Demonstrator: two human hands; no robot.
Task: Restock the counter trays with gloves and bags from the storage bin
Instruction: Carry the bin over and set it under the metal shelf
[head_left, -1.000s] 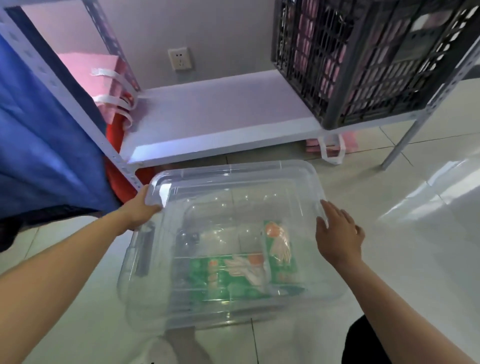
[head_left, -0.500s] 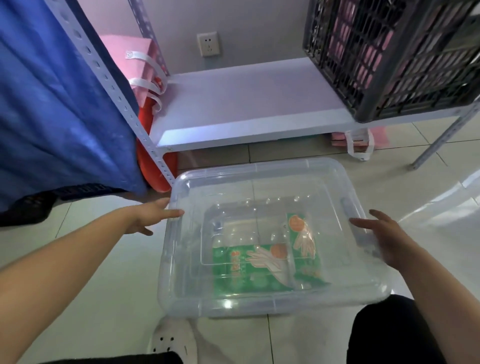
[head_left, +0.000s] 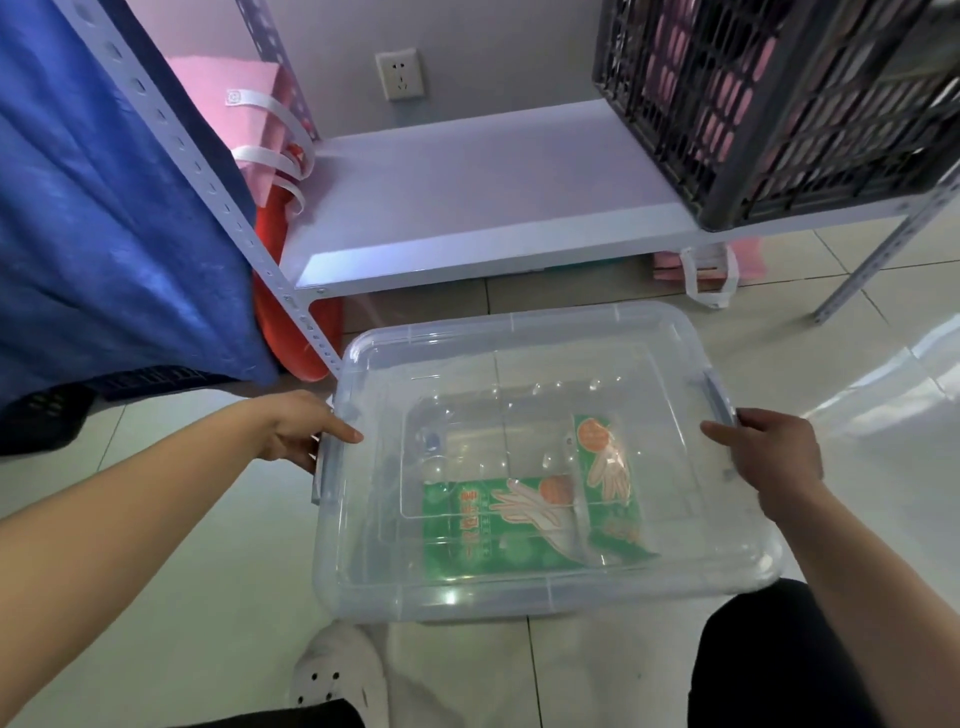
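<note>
A clear plastic storage bin (head_left: 540, 332) with its lid on rests on the tiled floor in front of me. Through the lid I see two green glove packs: one flat pack (head_left: 467, 530) at the lower middle and a second pack (head_left: 608, 467) to its right. My left hand (head_left: 296, 431) grips the grey latch handle on the bin's left side. My right hand (head_left: 769, 452) holds the latch handle on the right side.
A white metal shelf (head_left: 467, 171) stands behind the bin, with a dark crate (head_left: 779, 104) of pink items at its right. Pink bags (head_left: 249, 104) and a red object (head_left: 275, 312) sit at the left, beside blue cloth (head_left: 93, 208). My white shoe (head_left: 337, 670) is below.
The bin has come down from being carried and now sits on the floor. Both hands have shifted from the lid's edges onto the side latch handles.
</note>
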